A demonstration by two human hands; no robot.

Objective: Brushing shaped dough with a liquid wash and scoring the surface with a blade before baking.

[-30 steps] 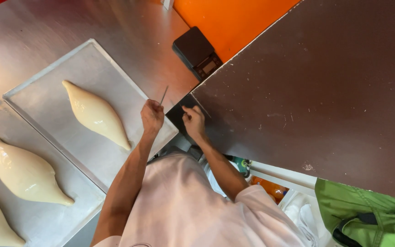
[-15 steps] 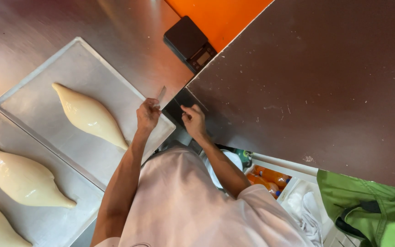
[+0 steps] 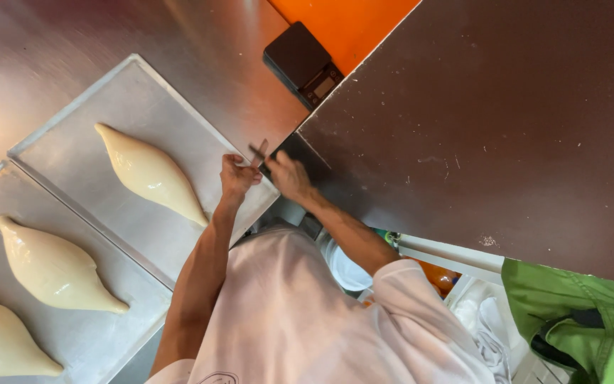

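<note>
Both hands meet at the near corner of the upper metal tray (image 3: 108,107), right where the steel tabletop (image 3: 51,43) meets the dark brown board (image 3: 506,121). The left hand (image 3: 238,176) is curled closed, its fingers (image 3: 249,165) pinching a thin, flat, blade-like tool (image 3: 259,149) that sticks up past the knuckles; it is too small to say what kind. The right hand (image 3: 287,176) rests just beside it with fingers bent, touching or nearly touching the same tool, though I cannot tell whether it truly grips anything. The step in hand looks like getting the small tool ready between the two hands, perhaps seating or adjusting it, not yet working on the dough. One pale, spindle-shaped dough piece (image 3: 149,173) lies diagonally on that tray, its pointed end near the left wrist; two more dough pieces (image 3: 52,267) sit on the lower tray (image 3: 101,341), one cut off by the frame edge. A small dark scale (image 3: 302,64) stands well apart, up at the board's corner. Judging from this, the next move calls for a firm one-handed hold on the tool and a short swing left to the nearest loaf, with a light touch so the soft surface is not dragged or flattened.
</note>
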